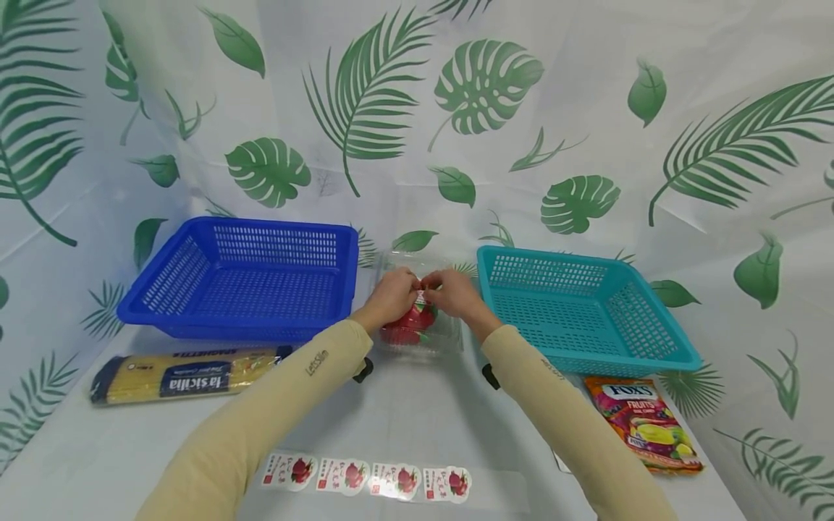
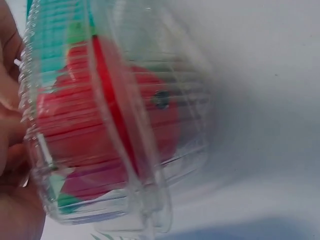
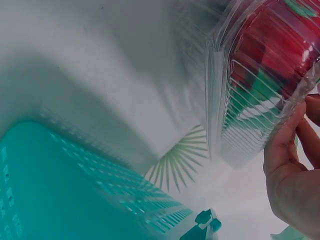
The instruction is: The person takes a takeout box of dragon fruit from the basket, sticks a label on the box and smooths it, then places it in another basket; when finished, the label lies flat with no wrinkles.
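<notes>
The clear plastic box (image 1: 449, 336) with red fruit (image 1: 415, 318) inside sits directly under my hands, between the blue basket (image 1: 280, 223) and the teal basket (image 1: 554, 255). My left hand (image 1: 393, 295) and right hand (image 1: 456, 293) meet over its lid, neither clearly nearer, fingers bent around a small label (image 1: 423, 297); whether they pinch or merely press it, I can't tell. The sticker strip (image 1: 394, 481) lies nearer me.
</notes>
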Available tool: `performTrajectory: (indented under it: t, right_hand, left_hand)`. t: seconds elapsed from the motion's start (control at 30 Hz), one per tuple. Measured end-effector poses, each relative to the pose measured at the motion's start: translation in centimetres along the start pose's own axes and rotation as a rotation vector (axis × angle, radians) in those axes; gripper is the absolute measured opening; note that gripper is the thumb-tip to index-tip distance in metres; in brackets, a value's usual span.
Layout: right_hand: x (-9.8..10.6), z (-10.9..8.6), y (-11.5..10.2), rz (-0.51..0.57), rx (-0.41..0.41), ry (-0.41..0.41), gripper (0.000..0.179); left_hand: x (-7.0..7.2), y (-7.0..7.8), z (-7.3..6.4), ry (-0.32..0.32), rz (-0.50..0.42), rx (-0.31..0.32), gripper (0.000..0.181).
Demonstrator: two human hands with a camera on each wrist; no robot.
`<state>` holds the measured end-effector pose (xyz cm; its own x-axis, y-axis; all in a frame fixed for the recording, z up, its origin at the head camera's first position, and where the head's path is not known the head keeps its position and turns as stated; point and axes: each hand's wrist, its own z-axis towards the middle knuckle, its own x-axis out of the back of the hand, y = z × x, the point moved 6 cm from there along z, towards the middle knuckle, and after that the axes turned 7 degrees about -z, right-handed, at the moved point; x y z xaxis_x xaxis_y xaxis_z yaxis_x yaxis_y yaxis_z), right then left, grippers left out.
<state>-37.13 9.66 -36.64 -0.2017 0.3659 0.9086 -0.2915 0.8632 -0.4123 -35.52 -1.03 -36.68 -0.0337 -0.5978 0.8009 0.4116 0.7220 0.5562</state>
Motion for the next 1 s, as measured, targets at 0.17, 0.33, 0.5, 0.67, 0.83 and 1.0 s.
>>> performTrajectory:
  t: [0.17, 0.33, 0.5, 0.67, 0.83, 1.0]
  right_hand:
    - [0.0, 0.1, -0.2, -0.047, 0.114, -0.042, 0.037]
    - [-0.1, 0.0, 0.1, -0.015, 0.174, -0.106, 0.04]
    - [0.1, -0.2, 0.3, 0.032, 0.141, -0.154, 0.041]
    - [0.1, -0.3, 0.2, 0.029, 0.143, -0.161, 0.042]
    - [0.1, -0.2, 0.2, 0.049, 0.127, -0.16, 0.044]
    - [0.0, -0.3, 0.4, 0.063, 0.076, -0.171, 0.045]
  left_hand:
    - [-0.7, -1.2, 0.9, -0.071, -0.063, -0.018, 0.02]
    - [-0.6, -1.7, 1.0, -0.158, -0.136, 0.021, 0.027]
    - [0.3, -0.7, 0.3, -0.204, -0.168, 0.053, 0.033]
    - [0.5, -0.6, 0.0, -0.18, -0.193, 0.083, 0.032]
    - [0.7, -0.8, -0.1, -0.151, -0.216, 0.126, 0.03]
    - [0.6, -1.2, -0.1, -0.145, -0.225, 0.145, 0.034]
